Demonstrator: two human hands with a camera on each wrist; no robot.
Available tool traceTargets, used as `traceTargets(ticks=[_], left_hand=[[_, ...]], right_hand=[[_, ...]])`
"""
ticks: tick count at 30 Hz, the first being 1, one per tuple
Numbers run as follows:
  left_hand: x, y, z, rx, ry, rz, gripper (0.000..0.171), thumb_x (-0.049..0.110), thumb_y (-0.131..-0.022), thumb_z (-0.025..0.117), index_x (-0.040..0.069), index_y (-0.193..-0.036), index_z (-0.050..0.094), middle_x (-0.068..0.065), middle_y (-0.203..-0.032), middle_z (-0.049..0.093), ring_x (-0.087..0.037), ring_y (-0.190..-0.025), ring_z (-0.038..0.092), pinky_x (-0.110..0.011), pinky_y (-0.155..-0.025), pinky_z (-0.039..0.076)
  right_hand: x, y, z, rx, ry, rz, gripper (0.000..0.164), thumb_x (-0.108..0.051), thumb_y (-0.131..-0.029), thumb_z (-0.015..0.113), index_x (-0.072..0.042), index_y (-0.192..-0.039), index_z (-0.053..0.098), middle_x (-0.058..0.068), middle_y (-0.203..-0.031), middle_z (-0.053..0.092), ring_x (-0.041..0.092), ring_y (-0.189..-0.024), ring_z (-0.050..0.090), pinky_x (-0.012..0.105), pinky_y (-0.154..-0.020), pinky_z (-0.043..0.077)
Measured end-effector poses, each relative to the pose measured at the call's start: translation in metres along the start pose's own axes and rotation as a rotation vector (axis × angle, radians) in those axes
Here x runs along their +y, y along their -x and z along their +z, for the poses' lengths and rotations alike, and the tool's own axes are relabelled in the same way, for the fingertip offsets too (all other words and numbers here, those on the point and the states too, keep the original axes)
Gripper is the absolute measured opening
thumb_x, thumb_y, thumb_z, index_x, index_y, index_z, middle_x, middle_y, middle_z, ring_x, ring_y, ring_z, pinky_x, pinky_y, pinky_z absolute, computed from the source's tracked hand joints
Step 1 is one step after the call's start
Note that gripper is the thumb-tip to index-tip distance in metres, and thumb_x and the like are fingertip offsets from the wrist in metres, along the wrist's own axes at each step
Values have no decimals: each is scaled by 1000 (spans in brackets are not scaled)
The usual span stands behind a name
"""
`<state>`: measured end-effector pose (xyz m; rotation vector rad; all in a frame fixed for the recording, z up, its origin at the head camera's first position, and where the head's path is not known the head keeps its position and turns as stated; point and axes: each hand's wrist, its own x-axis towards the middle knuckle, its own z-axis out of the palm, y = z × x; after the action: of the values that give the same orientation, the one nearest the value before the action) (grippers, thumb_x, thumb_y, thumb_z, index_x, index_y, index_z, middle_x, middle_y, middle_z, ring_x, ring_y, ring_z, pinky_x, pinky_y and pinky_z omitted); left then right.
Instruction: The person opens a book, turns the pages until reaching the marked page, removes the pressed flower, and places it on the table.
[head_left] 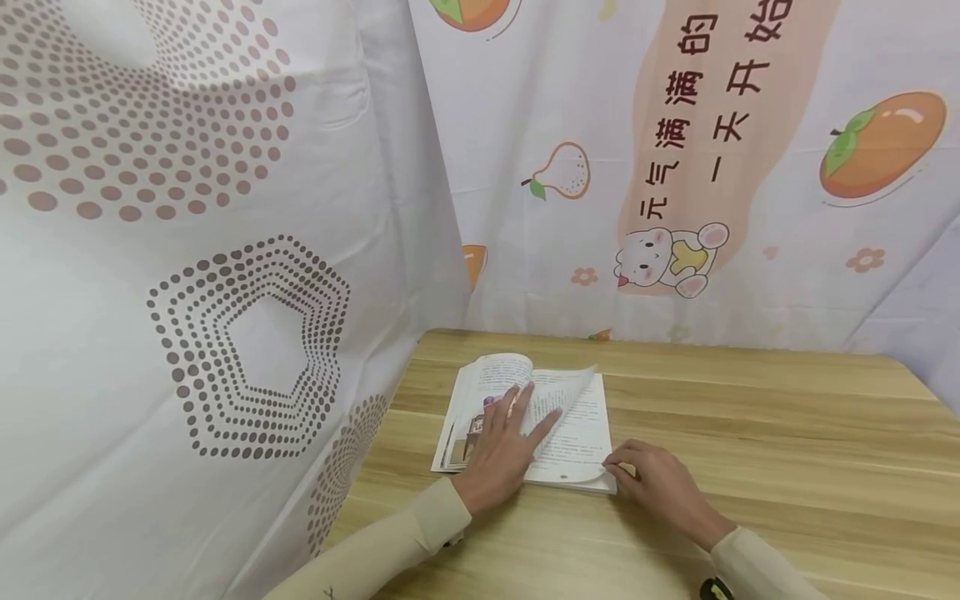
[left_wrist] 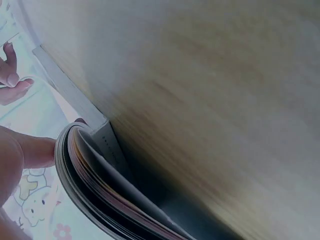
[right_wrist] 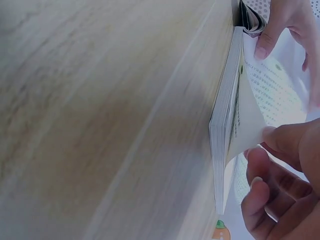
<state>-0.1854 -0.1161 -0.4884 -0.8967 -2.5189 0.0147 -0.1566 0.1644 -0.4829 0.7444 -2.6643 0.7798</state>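
Note:
An open book (head_left: 573,442) lies on the wooden table, with a colour picture on its left side and printed text on its right. My left hand (head_left: 495,457) rests across the middle of the book with its fingers spread. A lifted page (head_left: 564,396) curls up beside those fingers. In the left wrist view, the left thumb (left_wrist: 37,152) touches the curved stack of left-hand pages. At the book's lower right corner, my right hand (head_left: 660,483) pinches the corner of a page. The right wrist view shows that page (right_wrist: 249,120) raised off the stack below.
The wooden table (head_left: 750,417) extends to the right of the book. A white dotted curtain (head_left: 262,358) hangs close on the left, and a fruit-printed curtain (head_left: 525,250) hangs behind the table's far edge.

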Motion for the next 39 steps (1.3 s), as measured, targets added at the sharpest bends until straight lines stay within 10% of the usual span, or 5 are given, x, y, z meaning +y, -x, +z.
traceTargets(ticks=[4, 10, 21, 39], left_hand=[[-1, 1, -1, 17, -25, 116, 35, 8, -83, 73, 20, -116, 77, -17, -158, 41, -46, -150, 23, -59, -117, 29], [-3, 3, -1, 34, -39, 211, 12, 6, -77, 70, 14, -69, 75, -12, -127, 66, -42, -139, 42, -51, -121, 23], [-2, 3, -1, 27, -17, 173, 17, 7, -88, 68, 12, -74, 74, -2, -88, 72, -25, -98, 62, -36, -91, 53], [-2, 4, 2, -1, -13, 127, 8, 19, -90, 69, 15, -84, 73, 1, -88, 67, -19, -87, 55, -29, -70, 48]], right_hand=[[1, 0, 1, -7, 5, 4, 6, -10, -88, 80, -16, -88, 78, -7, -92, 72, -3, -70, 55, 22, -61, 49], [4, 1, 3, -3, 19, -7, 7, -10, -87, 81, -16, -87, 78, -9, -89, 71, -3, -70, 54, 23, -60, 49], [2, 1, 1, -9, 75, -36, 14, -6, -82, 84, -17, -89, 79, -9, -87, 72, -3, -68, 55, 23, -59, 49], [3, 4, 4, -32, 282, -170, 15, -9, -80, 87, -15, -89, 77, -5, -90, 70, 12, -75, 69, 29, -57, 53]])
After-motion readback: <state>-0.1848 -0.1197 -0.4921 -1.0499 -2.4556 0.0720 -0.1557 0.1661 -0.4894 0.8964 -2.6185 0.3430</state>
